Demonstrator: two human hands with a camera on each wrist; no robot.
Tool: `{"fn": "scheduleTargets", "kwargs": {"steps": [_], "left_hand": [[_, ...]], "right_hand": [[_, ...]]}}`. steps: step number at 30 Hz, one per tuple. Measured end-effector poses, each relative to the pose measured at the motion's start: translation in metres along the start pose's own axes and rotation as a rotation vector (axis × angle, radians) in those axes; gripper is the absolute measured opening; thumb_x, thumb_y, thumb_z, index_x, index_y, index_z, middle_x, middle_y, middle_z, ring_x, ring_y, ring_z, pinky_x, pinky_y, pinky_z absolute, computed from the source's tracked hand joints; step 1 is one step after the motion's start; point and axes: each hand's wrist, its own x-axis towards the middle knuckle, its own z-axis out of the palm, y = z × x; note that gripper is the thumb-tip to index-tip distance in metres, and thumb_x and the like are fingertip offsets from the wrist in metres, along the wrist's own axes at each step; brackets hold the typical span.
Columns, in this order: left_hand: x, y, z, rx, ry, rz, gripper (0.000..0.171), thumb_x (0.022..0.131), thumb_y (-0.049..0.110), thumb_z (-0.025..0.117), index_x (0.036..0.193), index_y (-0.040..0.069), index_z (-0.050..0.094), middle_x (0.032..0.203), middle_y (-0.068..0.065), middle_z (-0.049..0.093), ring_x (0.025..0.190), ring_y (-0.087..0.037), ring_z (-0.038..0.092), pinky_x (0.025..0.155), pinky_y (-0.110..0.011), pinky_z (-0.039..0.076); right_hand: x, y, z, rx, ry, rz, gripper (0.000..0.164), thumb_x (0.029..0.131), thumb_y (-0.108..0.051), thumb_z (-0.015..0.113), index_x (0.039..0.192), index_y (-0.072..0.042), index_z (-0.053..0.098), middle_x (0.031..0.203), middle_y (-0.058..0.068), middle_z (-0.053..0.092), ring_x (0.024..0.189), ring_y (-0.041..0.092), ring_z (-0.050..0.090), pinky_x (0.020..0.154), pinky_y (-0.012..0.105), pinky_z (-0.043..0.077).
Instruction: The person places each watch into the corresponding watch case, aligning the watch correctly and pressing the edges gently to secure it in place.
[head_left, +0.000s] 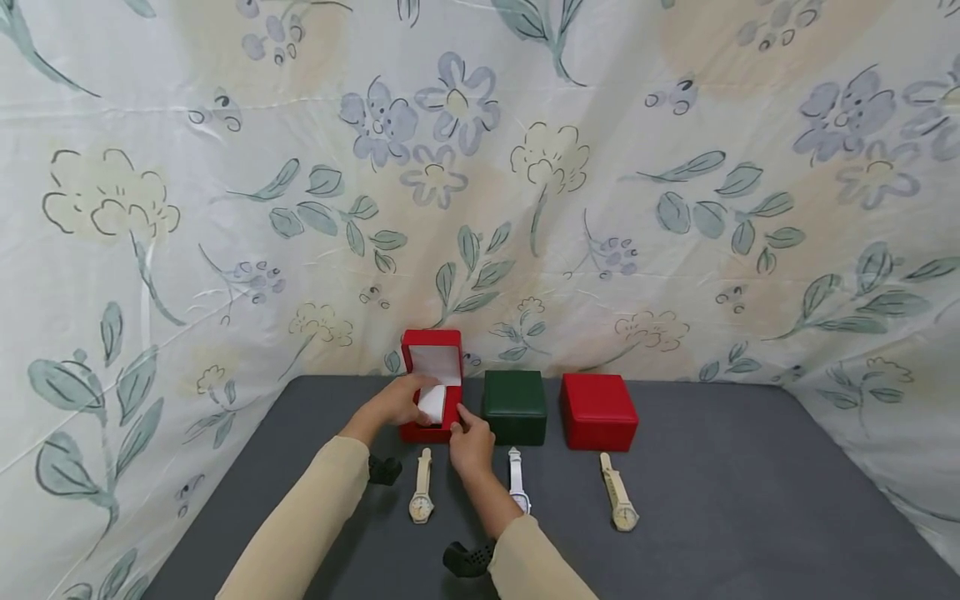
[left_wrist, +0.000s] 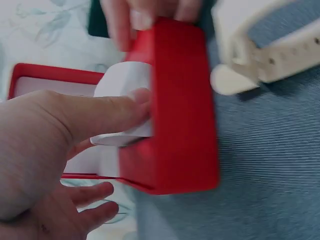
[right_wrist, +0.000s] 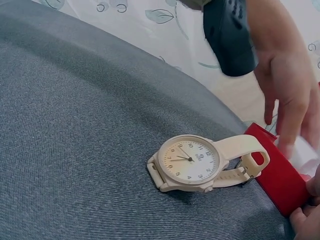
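Observation:
A red watch box (head_left: pixel 431 337) stands with its lid raised at the back left of the table. Inside it sits a white cushion (left_wrist: pixel 120 80), tilted within the box in the left wrist view. My left hand (head_left: pixel 401 402) pinches this cushion, thumb across its face and two other fingers extended away from it. With curled fingers my right hand (head_left: pixel 472 442) holds the box's right side near its front corner. A cream watch (right_wrist: pixel 192 160) with its strap buckled lies just in front of the box.
A shut green box (head_left: pixel 514 396) and a shut red box (head_left: pixel 598 408) stand to the right. In front lie a white watch (head_left: pixel 516 475), partly behind my right forearm, and another cream watch (head_left: pixel 619 496). A floral cloth (head_left: pixel 465 192) hangs behind the grey table (head_left: pixel 735 500).

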Motion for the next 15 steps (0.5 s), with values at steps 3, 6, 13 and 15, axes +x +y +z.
{"fn": "scheduleTargets", "kwargs": {"steps": [3,6,13,15], "left_hand": [[-0.004,0.002,-0.009,-0.004,0.022,0.046,0.067,0.074,0.008,0.08,0.136,0.01,0.054,0.138,-0.016,0.053,0.121,-0.033,0.049,0.1,-0.054,0.047],[-0.01,0.003,-0.017,-0.027,0.033,0.085,0.067,0.074,0.009,0.08,0.135,0.008,0.054,0.137,-0.017,0.052,0.122,-0.034,0.047,0.099,-0.054,0.047],[-0.029,-0.004,-0.015,-0.212,0.082,0.121,0.072,0.073,0.015,0.081,0.138,0.01,0.051,0.133,-0.017,0.048,0.119,-0.036,0.049,0.094,-0.054,0.051],[-0.036,-0.008,-0.013,-0.297,0.096,0.131,0.072,0.075,0.014,0.08,0.139,0.011,0.049,0.135,-0.018,0.046,0.12,-0.039,0.05,0.093,-0.052,0.052]], "right_hand": [[-0.001,-0.001,0.0,0.007,-0.002,-0.004,0.039,0.091,0.0,0.058,0.131,-0.005,0.06,0.128,0.02,0.062,0.114,0.033,0.063,0.091,0.045,0.054],[-0.001,-0.002,-0.001,0.004,-0.011,-0.008,0.039,0.092,-0.001,0.058,0.131,-0.005,0.059,0.129,0.02,0.062,0.117,0.034,0.062,0.094,0.047,0.052],[-0.003,-0.001,-0.005,-0.021,-0.033,-0.071,0.039,0.093,-0.004,0.059,0.131,-0.001,0.058,0.129,0.022,0.061,0.116,0.037,0.061,0.095,0.049,0.051],[-0.004,-0.001,-0.006,-0.016,-0.055,-0.088,0.039,0.093,-0.007,0.06,0.131,-0.002,0.058,0.129,0.021,0.061,0.116,0.036,0.062,0.095,0.048,0.051]]}}
